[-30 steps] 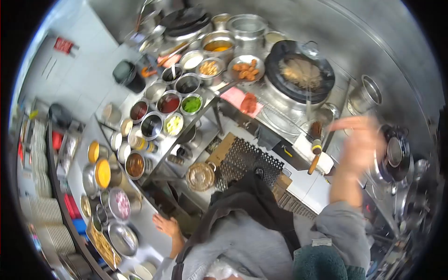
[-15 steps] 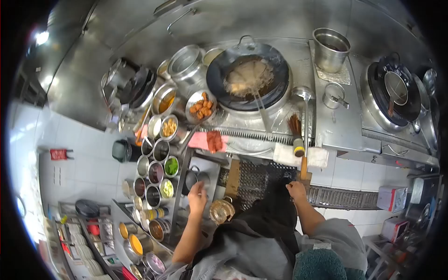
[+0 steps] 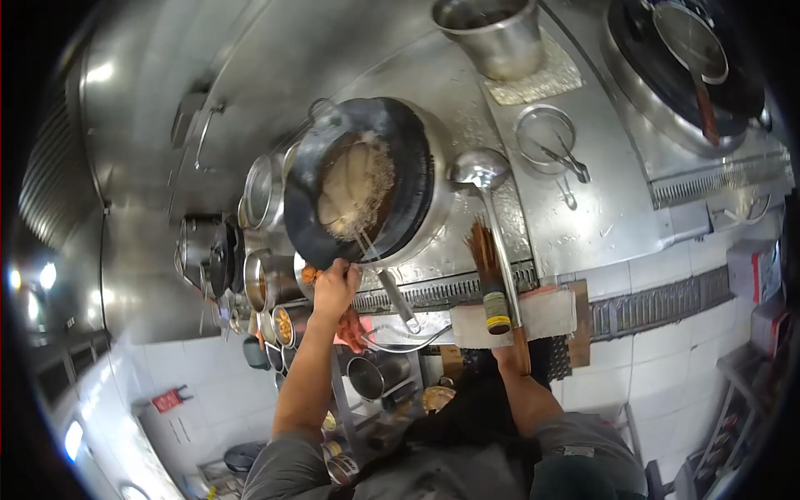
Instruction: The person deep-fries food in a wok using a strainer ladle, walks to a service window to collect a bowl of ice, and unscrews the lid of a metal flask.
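My left hand (image 3: 335, 292) is at the near edge of a black wok (image 3: 412, 175), fingers curled in against the rim. What they hold, if anything, is hidden. Beside this hand, fried pieces (image 3: 310, 274) show partly. The wok holds foaming, pale-brown frying food (image 3: 358, 183). A wire skimmer (image 3: 388, 292) reaches into it, its handle resting over the stove's front edge. My right hand (image 3: 505, 357) is low by the wooden handle of a ladle (image 3: 500, 237), under the edge of a white cloth (image 3: 550, 315). Its fingers are mostly hidden.
A bristle wok brush (image 3: 490, 283) lies on the cloth beside the ladle. Behind stands a metal pot (image 3: 492, 37), with a small strainer (image 3: 546, 133) nearer. Another wok (image 3: 742, 83) with a strainer is at right. Several containers, including a bowl of nuts (image 3: 285, 325), stand at left.
My left hand has moved forward from beside the seasoning containers to the wok's rim. My right hand has come up to the cloth and ladle handle. The view has turned and moved closer to the stove.
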A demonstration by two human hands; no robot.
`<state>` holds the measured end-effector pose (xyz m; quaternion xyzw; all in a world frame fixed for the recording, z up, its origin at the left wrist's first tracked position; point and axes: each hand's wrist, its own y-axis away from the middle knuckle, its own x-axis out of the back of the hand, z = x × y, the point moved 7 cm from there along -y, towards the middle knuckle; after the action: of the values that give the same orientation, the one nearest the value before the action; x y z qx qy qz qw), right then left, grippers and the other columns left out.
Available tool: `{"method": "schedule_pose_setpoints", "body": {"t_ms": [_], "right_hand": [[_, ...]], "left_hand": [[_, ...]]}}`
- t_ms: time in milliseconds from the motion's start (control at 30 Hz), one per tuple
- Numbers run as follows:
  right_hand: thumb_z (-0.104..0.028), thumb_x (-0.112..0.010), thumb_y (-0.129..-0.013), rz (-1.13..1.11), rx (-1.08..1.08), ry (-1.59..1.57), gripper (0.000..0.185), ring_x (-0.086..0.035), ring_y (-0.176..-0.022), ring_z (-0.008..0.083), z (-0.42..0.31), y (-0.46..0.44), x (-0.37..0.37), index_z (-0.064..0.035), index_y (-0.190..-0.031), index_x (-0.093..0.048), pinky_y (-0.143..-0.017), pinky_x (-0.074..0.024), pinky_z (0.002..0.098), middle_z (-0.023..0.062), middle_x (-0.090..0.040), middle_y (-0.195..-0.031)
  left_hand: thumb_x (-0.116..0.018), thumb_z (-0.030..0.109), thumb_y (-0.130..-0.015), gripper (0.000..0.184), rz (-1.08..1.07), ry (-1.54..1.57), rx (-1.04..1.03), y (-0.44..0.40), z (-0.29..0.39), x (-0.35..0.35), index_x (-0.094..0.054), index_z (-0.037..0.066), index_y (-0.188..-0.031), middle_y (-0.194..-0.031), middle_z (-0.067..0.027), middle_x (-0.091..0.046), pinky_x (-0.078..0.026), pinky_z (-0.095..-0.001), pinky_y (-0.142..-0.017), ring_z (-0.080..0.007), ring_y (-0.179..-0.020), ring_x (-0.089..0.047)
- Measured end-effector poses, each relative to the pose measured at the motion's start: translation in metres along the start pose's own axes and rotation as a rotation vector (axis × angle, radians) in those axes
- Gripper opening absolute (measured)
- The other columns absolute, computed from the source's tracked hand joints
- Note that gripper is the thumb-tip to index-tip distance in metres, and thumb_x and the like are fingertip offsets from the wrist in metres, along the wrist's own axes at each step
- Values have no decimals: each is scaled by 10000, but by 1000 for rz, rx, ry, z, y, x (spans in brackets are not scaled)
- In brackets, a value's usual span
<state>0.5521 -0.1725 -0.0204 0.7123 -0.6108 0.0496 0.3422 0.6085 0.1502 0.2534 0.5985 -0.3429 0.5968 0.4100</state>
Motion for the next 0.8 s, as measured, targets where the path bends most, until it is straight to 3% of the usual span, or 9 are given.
{"method": "schedule_pose_setpoints", "body": {"t_ms": [33,100,200,333,567,667,800], "right_hand": [[-295,-558,-830,-4,2,24,320,-577,-923,403,17,-3,-18,-34,-1013,-587,-789,-464,496,238,-607,-951],[-294,-558,-831,-17,2,46,316,-578,-917,403,25,-14,-30,-34,-1009,-588,-786,-465,496,237,-607,-945],[-292,-557,-831,-34,5,51,310,-579,-908,404,34,-24,-38,-35,-1002,-590,-780,-466,496,235,-608,-936],[-290,-555,-833,-62,-1,53,303,-581,-897,404,43,-23,-36,-37,-994,-592,-773,-467,496,233,-610,-924],[-287,-553,-835,-89,-22,48,290,-585,-876,405,51,-10,-34,-39,-980,-595,-761,-470,495,230,-612,-904],[-285,-552,-836,-94,-28,40,285,-586,-867,406,52,-11,-35,-40,-974,-596,-756,-471,495,228,-613,-895],[-283,-551,-837,-106,-35,39,278,-588,-856,406,56,-9,-36,-41,-965,-598,-748,-472,494,226,-614,-883]], "left_hand": [[-576,171,-846,187,-30,-18,-21,0,1,-10,-583,-14,-821,-811,-213,-620,-470,-417,-678,-359,-733,-610],[-574,169,-851,218,204,43,-22,6,-4,-8,-530,-7,-731,-712,-217,-593,-464,-426,-632,-378,-693,-584],[-587,140,-844,206,299,-4,-161,14,7,-9,-520,-2,-711,-646,-195,-551,-427,-437,-579,-371,-619,-543],[-591,149,-853,221,379,-54,-142,20,1,-18,-512,-1,-712,-651,-170,-529,-399,-436,-558,-360,-593,-517],[-579,184,-875,233,385,-45,-149,22,4,-20,-529,0,-740,-647,-153,-523,-395,-433,-545,-344,-574,-505],[-577,186,-878,217,354,-117,-112,21,2,-24,-575,8,-754,-671,-148,-581,-438,-391,-542,-313,-598,-569],[-584,185,-873,215,374,-37,-111,24,4,-23,-550,-2,-774,-648,-148,-523,-394,-419,-528,-329,-570,-514]]}}
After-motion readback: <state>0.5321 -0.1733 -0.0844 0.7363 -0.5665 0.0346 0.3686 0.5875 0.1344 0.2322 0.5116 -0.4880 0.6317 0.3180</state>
